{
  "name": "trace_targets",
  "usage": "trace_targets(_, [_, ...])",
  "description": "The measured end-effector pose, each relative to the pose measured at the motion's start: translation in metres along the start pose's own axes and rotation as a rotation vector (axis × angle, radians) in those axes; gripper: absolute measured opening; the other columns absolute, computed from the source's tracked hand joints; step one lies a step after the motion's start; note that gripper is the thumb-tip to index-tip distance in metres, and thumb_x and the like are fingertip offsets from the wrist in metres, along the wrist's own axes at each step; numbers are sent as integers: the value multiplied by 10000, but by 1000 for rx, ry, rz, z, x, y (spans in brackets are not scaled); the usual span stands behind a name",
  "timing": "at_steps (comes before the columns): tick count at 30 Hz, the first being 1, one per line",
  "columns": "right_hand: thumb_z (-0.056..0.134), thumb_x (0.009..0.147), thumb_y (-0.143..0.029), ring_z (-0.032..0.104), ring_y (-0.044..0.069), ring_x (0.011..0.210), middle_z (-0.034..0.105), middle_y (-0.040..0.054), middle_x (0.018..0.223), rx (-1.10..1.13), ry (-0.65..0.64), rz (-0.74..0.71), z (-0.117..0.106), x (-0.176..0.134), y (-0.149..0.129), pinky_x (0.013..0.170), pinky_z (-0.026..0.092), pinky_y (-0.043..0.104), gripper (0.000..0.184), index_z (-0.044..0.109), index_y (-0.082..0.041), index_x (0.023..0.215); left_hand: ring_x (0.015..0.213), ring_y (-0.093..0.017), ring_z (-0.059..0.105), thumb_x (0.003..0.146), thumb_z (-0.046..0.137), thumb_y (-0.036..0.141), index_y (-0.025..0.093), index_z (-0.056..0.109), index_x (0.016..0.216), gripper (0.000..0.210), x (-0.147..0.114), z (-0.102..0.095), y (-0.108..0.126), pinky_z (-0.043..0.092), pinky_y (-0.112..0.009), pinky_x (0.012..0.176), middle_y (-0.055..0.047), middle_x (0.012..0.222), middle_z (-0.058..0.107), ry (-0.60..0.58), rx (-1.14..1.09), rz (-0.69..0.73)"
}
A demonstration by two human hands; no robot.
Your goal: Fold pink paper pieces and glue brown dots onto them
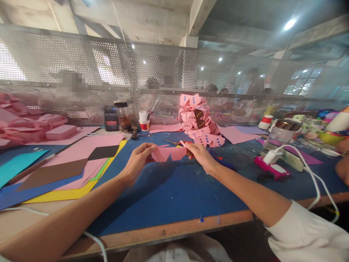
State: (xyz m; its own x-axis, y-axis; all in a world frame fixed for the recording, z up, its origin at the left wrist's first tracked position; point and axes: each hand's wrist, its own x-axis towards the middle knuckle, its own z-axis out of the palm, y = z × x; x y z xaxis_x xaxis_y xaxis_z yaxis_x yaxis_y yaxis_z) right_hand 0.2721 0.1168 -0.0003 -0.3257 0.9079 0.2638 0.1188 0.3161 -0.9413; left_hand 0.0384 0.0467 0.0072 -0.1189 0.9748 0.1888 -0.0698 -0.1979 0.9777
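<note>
Between my two hands is a folded piece of pink paper (163,154) with a V-shaped notch in its lower edge. My left hand (141,156) pinches its left end, and my right hand (198,154) pinches the right end. The paper is held just above the blue tabletop (169,196). Behind it lie scissors (171,142), partly hidden by the paper and my right hand. Farther back rises a pile of pink paper pieces (195,112) dotted with small blue and dark squares.
Coloured sheets (71,171) lie at left, near pink paper shapes (32,123). A cup (144,124), a lidded jar (125,118) and a phone (111,118) stand at back. A glass jar (280,136) and a pink power strip (272,168) with white cable are at right.
</note>
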Motion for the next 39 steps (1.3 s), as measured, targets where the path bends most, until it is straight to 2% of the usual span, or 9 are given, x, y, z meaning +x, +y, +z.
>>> trace_targets(13, [570, 865, -515, 538, 120, 636, 581, -9, 706, 17, -75, -40, 4, -7, -11, 652, 426, 254, 353, 687, -183, 833, 864, -192, 640, 771, 703, 440, 216, 668, 902, 261, 3, -2, -2, 509, -306, 809, -32, 924, 670, 65, 54, 18])
trace_targets(16, [578, 865, -519, 551, 129, 667, 582, -8, 686, 27, -99, -57, 5, -10, -14, 685, 446, 263, 354, 690, -184, 876, 972, -217, 644, 770, 704, 433, 212, 659, 966, 298, 3, -2, -2, 506, -318, 843, -53, 1013, 686, 74, 67, 7])
trace_targets(20, [638, 830, -495, 590, 133, 720, 637, 14, 797, 98, -110, -54, 7, -12, -16, 718, 481, 274, 318, 677, -187, 898, 1105, -232, 616, 784, 702, 397, 200, 621, 1101, 381, 3, -1, -1, 495, -365, 920, -78, 1155, 666, 83, 41, 9])
trace_targets(25, [693, 803, -443, 633, 135, 776, 655, 10, 845, 186, -91, -82, 9, -13, -16, 781, 503, 283, 266, 665, -195, 896, 1193, -229, 562, 775, 720, 358, 214, 620, 1124, 391, 4, -1, -2, 484, -366, 951, -88, 1286, 611, 109, 26, 10])
trace_targets(27, [693, 809, -431, 638, 137, 789, 653, 11, 844, 194, -84, -96, 9, -14, -18, 799, 506, 286, 256, 660, -192, 896, 1183, -236, 562, 769, 719, 368, 210, 627, 1120, 395, 4, -1, -1, 487, -358, 930, -93, 1288, 609, 130, 78, 35])
trace_targets(30, [684, 823, -422, 637, 137, 780, 651, 6, 806, 169, -79, -124, 9, -15, -21, 801, 507, 289, 242, 652, -192, 890, 1099, -243, 592, 749, 730, 375, 196, 657, 1076, 380, 2, 0, 3, 469, -349, 909, -81, 1173, 655, 170, 208, 110])
trace_targets(32, [690, 821, -410, 637, 137, 771, 655, 0, 801, 139, -80, -145, 10, -16, -23, 799, 507, 290, 224, 646, -198, 875, 1021, -235, 613, 758, 723, 372, 199, 677, 1034, 329, -3, 3, 6, 459, -341, 890, -61, 1090, 678, 150, 314, 167])
trace_targets(35, [695, 820, -377, 638, 141, 786, 662, 0, 834, 95, -100, -178, 15, -20, -25, 798, 510, 291, 190, 648, -201, 872, 912, -215, 630, 812, 673, 385, 209, 688, 1006, 262, -13, 12, 11, 468, -327, 819, -45, 1046, 695, 32, 415, 223])
trace_targets(39, [671, 849, -345, 643, 154, 850, 675, 16, 908, 53, -166, -238, 23, -24, -21, 823, 510, 298, 161, 659, -200, 918, 942, -218, 628, 825, 669, 368, 203, 699, 1015, 253, -25, 24, 17, 463, -320, 834, -53, 1062, 702, -62, 353, 239])
